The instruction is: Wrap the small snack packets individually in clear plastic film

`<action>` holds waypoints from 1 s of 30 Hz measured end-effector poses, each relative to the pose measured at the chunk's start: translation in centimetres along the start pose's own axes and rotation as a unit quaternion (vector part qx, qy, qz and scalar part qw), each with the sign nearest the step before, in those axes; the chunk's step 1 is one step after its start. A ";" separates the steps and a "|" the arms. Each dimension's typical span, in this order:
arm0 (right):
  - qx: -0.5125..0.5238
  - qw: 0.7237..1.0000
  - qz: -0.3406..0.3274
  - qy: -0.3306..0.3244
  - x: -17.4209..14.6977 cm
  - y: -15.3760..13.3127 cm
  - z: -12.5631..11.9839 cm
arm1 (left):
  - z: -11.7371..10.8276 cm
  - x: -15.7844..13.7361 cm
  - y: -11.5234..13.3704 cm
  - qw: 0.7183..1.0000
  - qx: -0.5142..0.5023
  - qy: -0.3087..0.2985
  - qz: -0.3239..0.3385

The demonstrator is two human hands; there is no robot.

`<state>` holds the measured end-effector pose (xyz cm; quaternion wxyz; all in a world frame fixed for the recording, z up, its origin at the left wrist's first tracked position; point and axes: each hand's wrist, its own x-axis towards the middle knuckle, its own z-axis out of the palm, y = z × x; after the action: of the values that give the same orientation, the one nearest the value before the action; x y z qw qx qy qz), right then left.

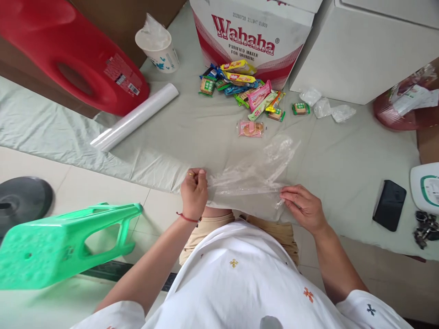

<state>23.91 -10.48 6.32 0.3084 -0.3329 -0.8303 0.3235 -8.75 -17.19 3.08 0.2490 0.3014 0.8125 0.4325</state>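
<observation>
A clear plastic bag (250, 176) is stretched between my two hands, just over the near edge of the cloth-covered table. Its left end is gripped in the closed fist of my left hand (194, 193). At the other end, the fingertips of my right hand (305, 208) pinch the film. Beyond the bag lies a pink-wrapped snack (251, 129) on its own. Behind that sits a pile of small wrapped snacks (245, 87), with one green-edged biscuit pack (301, 108) apart to the right. A roll of plastic bags (135, 117) lies at the left.
A Wahaha carton (254, 34) and a white box (363, 50) stand at the back. Crumpled clear bags (322, 108), a phone (390, 205) and keys (426, 229) are to the right. Left are a paper cup (164, 57), a red jug (113, 55) and a green stool (37, 251).
</observation>
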 end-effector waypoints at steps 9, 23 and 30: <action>-0.008 1.000 -0.017 -0.007 0.2 -0.8 0.4 | -0.5 -3.4 8.6 0.926 0.132 -0.009 0.354; -0.025 0.999 -0.017 0.011 -1.3 -0.3 -0.3 | 6.3 -6.3 8.0 0.878 0.290 -0.274 0.266; -0.021 0.999 0.034 0.017 -3.2 0.9 -1.5 | 5.5 -2.2 7.5 0.975 0.049 -0.202 0.079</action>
<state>27.18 -11.83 5.58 0.3043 -0.3730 -0.8195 0.3109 -1.45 -12.39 7.02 0.3575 0.4578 0.7391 0.3411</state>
